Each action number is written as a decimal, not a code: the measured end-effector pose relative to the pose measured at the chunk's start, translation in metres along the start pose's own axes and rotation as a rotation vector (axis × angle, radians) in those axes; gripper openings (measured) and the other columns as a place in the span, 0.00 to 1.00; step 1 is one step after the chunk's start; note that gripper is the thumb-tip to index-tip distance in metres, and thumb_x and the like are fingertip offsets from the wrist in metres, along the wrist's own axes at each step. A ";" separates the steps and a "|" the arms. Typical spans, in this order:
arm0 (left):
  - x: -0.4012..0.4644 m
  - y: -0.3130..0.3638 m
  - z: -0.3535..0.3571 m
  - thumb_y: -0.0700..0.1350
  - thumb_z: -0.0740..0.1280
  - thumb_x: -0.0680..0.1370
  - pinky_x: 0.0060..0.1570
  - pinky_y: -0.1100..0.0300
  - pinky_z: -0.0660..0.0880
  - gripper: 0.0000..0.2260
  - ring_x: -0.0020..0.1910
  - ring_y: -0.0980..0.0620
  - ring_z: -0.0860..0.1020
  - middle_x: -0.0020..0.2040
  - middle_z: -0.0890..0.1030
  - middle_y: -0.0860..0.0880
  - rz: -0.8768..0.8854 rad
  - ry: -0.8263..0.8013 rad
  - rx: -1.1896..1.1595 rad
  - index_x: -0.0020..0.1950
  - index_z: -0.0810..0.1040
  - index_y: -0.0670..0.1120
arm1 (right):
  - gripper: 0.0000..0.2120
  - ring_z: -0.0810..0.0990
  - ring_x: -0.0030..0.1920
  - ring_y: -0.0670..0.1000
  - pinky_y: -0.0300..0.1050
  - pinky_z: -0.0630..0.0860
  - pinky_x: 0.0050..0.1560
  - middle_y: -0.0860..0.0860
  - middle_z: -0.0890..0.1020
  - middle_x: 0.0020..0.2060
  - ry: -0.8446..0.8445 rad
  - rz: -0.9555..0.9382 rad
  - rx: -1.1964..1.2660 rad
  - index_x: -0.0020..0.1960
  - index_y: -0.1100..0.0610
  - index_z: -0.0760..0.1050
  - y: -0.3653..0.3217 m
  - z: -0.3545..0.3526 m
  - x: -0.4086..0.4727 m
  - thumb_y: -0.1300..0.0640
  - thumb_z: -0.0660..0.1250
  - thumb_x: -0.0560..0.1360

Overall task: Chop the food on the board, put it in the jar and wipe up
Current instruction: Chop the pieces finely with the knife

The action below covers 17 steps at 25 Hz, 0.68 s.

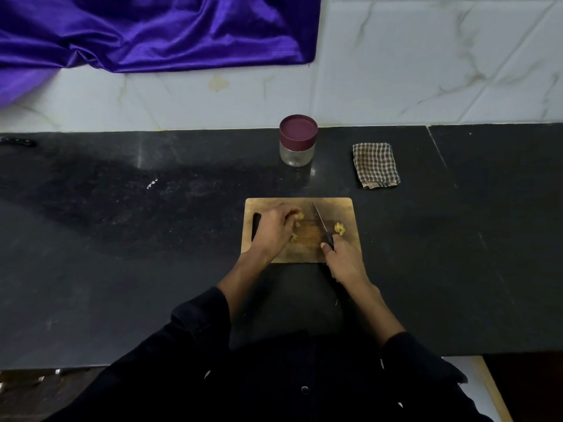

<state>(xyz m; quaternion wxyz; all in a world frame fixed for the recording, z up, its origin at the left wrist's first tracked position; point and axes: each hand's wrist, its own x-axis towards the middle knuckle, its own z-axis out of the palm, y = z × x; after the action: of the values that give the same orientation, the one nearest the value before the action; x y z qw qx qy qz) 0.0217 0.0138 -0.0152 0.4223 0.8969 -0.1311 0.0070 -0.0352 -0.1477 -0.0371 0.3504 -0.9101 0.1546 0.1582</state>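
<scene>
At the far left edge of the black counter [122,239] a dark handle [18,142] pokes into view; what it belongs to cannot be told. Near the middle of the counter's front half lies the wooden board [341,208]. Over the board's left half the left hand [274,228] rests with its fingers curled down onto a yellowish piece of food [300,216], pinning it in place. Just to the right of it, a knife [319,219] stands across the board's middle, its blade pointing toward the far edge. The right hand [342,257] is clenched round the knife's black handle at the board's near edge. A small heap of cut pieces [339,228] sits by the board's right edge.

Beyond the board, near the counter's back edge, stands the glass jar [297,141], its maroon lid on. Further right lies a folded checked cloth [376,165], untouched.

The chopping step looks to be in hand, with part done. The next cut calls for the blade to come down close to the left fingertips, so they should stay tucked back.
</scene>
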 end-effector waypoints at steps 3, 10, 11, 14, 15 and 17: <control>-0.001 0.000 0.000 0.36 0.65 0.77 0.40 0.74 0.74 0.06 0.39 0.61 0.78 0.46 0.81 0.50 -0.069 -0.020 -0.035 0.51 0.80 0.43 | 0.08 0.82 0.46 0.59 0.60 0.80 0.48 0.56 0.81 0.44 -0.020 0.002 -0.001 0.57 0.54 0.71 0.002 0.000 0.003 0.51 0.60 0.82; -0.004 -0.002 -0.003 0.36 0.63 0.78 0.43 0.69 0.76 0.03 0.42 0.58 0.79 0.44 0.80 0.50 -0.094 -0.066 -0.068 0.50 0.74 0.43 | 0.09 0.82 0.43 0.60 0.59 0.80 0.46 0.56 0.81 0.42 -0.018 -0.004 0.008 0.58 0.55 0.72 0.007 0.000 0.009 0.51 0.59 0.82; -0.004 -0.003 -0.003 0.36 0.64 0.78 0.43 0.69 0.76 0.04 0.42 0.58 0.79 0.44 0.80 0.51 -0.091 -0.075 -0.055 0.49 0.75 0.43 | 0.09 0.82 0.42 0.59 0.58 0.80 0.46 0.56 0.81 0.41 -0.018 -0.004 0.009 0.58 0.55 0.72 0.007 0.001 0.009 0.51 0.59 0.82; -0.002 -0.006 -0.003 0.34 0.66 0.76 0.43 0.70 0.76 0.05 0.42 0.58 0.79 0.45 0.80 0.49 -0.071 -0.111 -0.048 0.47 0.76 0.43 | 0.09 0.80 0.39 0.55 0.57 0.80 0.45 0.55 0.80 0.41 -0.021 0.005 0.029 0.58 0.55 0.72 0.008 0.001 0.009 0.51 0.59 0.82; -0.001 -0.007 -0.003 0.33 0.67 0.75 0.44 0.69 0.76 0.06 0.42 0.58 0.80 0.45 0.80 0.48 -0.060 -0.124 -0.050 0.46 0.77 0.43 | 0.09 0.79 0.38 0.54 0.56 0.80 0.44 0.55 0.80 0.41 -0.020 0.008 0.031 0.58 0.55 0.72 0.007 0.000 0.009 0.51 0.59 0.83; 0.000 -0.010 -0.003 0.34 0.69 0.74 0.46 0.66 0.78 0.06 0.43 0.58 0.80 0.45 0.81 0.49 -0.052 -0.139 -0.050 0.46 0.78 0.44 | 0.08 0.79 0.33 0.52 0.52 0.78 0.37 0.55 0.80 0.40 -0.027 0.007 0.034 0.57 0.55 0.71 0.007 -0.001 0.008 0.52 0.59 0.83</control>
<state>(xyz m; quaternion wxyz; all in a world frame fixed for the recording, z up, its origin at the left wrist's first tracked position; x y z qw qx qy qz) 0.0242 0.0226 -0.0207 0.4345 0.8875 -0.1366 -0.0695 -0.0306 -0.1543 -0.0436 0.3671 -0.9013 0.1559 0.1690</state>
